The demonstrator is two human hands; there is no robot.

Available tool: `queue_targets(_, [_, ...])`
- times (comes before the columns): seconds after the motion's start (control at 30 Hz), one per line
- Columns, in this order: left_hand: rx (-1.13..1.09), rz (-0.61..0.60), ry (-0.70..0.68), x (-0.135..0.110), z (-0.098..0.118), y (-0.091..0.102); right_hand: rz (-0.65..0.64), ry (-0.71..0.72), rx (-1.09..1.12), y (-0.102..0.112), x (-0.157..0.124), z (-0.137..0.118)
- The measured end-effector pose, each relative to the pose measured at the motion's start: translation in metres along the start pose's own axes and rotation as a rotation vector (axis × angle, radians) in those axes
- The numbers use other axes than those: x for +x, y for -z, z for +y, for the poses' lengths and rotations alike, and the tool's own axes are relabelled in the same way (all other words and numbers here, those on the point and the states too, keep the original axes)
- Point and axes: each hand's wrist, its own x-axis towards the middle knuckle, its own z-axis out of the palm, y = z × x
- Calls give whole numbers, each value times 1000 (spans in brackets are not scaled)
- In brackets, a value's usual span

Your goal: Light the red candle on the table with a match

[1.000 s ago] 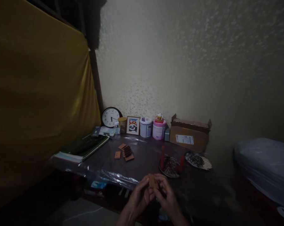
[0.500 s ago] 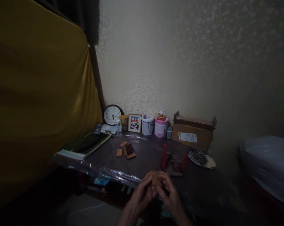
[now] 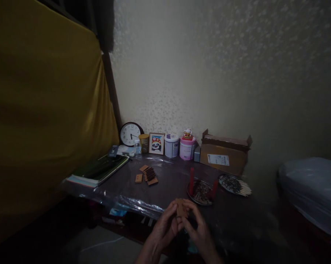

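Both hands hold one small brown cardboard matchbox (image 3: 181,208) just in front of the table edge. My left hand (image 3: 167,222) pinches its left side with thumb and fingers. My right hand (image 3: 196,223) has its fingers at the top and right side, the thumb at the lower front. Beyond them, a round metal plate (image 3: 194,200) carries dark burnt bits, with a red candle (image 3: 192,181) upright at its left and another red candle (image 3: 215,188) leaning at its right. Further left lie several flat tan pieces (image 3: 138,178) with a row of dark brown strips (image 3: 149,174) on top.
A second plate (image 3: 226,189) with dark-headed matchsticks (image 3: 245,189) fanned out lies to the right. Along the wall stand a clock (image 3: 130,134), a panda picture frame (image 3: 156,143), white (image 3: 171,146) and pink (image 3: 186,149) tubs and a cardboard box (image 3: 228,161). Books (image 3: 99,172) lie at left.
The matchbox is turned slightly between my fingers, and the right thumb has shifted a little. Other things on the table stay in place.
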Motion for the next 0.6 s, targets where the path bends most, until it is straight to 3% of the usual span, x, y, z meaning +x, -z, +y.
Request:
queue_targets(0.4, [-15, -43, 5, -1, -5, -1, 41, -109, 214, -9, -5, -3])
queue_targets(0.6, [-24, -7, 31, -2, -10, -2, 77, -161, 272, -13, -6, -7])
